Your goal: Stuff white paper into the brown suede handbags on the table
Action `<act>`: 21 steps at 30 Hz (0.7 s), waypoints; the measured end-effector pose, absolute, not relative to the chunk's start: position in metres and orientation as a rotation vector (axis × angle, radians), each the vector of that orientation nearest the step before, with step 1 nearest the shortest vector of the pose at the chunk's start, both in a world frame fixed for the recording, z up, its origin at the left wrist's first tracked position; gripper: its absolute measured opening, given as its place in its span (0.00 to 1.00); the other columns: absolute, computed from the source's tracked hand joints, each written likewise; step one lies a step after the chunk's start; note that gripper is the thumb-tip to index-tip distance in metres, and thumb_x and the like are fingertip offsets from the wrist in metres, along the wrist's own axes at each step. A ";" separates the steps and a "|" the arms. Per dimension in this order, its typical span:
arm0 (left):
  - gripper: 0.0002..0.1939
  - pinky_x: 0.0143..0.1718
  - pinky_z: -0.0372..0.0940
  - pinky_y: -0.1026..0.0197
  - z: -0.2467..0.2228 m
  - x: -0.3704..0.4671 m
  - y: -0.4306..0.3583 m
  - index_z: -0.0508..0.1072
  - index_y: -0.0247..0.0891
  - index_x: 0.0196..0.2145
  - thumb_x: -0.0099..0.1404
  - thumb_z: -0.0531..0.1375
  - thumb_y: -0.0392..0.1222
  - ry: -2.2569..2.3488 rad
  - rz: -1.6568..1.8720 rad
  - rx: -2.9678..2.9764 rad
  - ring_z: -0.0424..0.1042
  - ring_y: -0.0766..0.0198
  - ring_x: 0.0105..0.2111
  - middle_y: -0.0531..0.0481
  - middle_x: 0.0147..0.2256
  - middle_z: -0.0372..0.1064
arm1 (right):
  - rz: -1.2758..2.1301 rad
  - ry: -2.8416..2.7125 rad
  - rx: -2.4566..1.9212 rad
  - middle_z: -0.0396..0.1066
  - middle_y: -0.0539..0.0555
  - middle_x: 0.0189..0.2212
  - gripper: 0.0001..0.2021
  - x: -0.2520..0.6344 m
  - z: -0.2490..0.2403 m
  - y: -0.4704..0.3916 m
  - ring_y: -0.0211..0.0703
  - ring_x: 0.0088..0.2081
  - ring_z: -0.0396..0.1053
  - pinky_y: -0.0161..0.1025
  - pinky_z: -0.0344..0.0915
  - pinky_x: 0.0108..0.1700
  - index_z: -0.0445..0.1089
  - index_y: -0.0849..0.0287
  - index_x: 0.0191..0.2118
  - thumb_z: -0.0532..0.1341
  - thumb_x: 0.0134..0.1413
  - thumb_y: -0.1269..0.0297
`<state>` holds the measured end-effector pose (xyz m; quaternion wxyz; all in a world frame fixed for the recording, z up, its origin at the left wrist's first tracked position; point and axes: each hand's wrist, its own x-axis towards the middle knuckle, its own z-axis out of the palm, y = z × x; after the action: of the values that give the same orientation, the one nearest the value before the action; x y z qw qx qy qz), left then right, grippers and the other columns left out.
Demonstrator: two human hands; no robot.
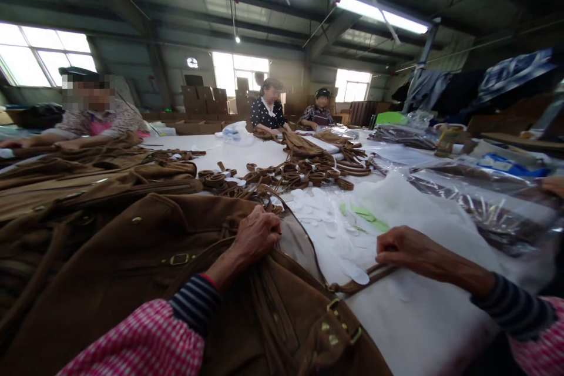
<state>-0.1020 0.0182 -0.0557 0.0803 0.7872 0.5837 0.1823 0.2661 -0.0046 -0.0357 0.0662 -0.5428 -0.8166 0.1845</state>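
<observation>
A large brown bag (304,288) with brass-coloured buckles lies in front of me, partly over other brown bags. My left hand (259,232) is closed on the bag's upper edge near its opening. To the right, my right hand (403,244) is closed round a brown strap (365,282) that runs to a ring at the bag's side. Its fingertips face away, so their exact hold is hidden. Between the hands lie white strips (317,217) and green pieces (365,214) on the white table.
Bundled brown straps (286,173) cover the table's middle, with more brown bags (97,170) stacked left. Clear plastic-wrapped goods (480,197) lie to the right. Co-workers sit at the left (94,108) and far side of the table. Cardboard boxes (205,100) stand behind.
</observation>
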 end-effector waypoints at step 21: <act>0.08 0.41 0.59 0.57 -0.047 -0.105 0.017 0.81 0.42 0.35 0.63 0.60 0.41 1.765 0.415 2.395 0.69 0.54 0.42 0.46 0.34 0.72 | 0.391 -2.552 -1.428 0.75 0.52 0.29 0.05 0.153 -0.052 0.027 0.41 0.33 0.70 0.37 0.57 0.36 0.76 0.58 0.31 0.63 0.57 0.69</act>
<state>-0.1053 0.0173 -0.0473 0.0691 0.7954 0.5861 0.1377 0.1528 0.0267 -0.0517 0.0954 -0.4816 -0.8611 0.1318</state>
